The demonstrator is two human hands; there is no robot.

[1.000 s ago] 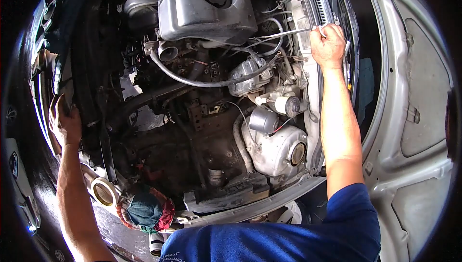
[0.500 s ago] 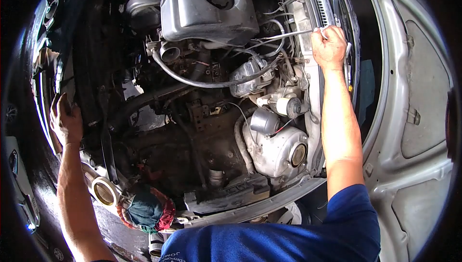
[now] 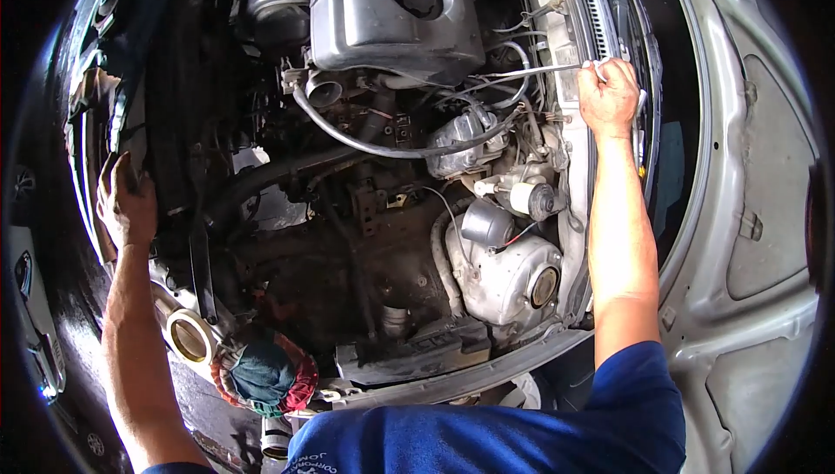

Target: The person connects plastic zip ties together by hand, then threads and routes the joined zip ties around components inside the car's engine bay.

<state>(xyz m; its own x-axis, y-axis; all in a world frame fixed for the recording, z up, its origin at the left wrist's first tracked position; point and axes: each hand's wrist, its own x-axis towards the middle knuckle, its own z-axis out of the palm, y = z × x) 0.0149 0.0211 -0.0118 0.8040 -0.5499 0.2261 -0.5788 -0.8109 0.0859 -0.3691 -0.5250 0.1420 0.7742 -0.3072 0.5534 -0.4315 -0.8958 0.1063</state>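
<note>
My right hand (image 3: 611, 98) is closed around the end of a long thin metal rod (image 3: 544, 70) at the cowl edge. The rod runs left from my fist toward the hoses behind the engine; I cannot make out its far end. My left hand (image 3: 128, 204) rests with fingers apart on the front edge (image 3: 106, 243) of the car's engine bay and holds nothing. Between my hands sits the engine with its grey cover (image 3: 383, 30). A curved grey hose (image 3: 374, 150) loops below it.
A brake booster (image 3: 500, 274) and a fluid reservoir (image 3: 531, 199) sit at the right. Near my body are a cloth bundle (image 3: 263, 374) and a round cream-rimmed opening (image 3: 190, 337). A silver body panel (image 3: 774, 187) stands at far right.
The whole view has shifted slightly, so the engine appears a little further right. My right hand still grips the rod, and my left hand stays on the front edge.
</note>
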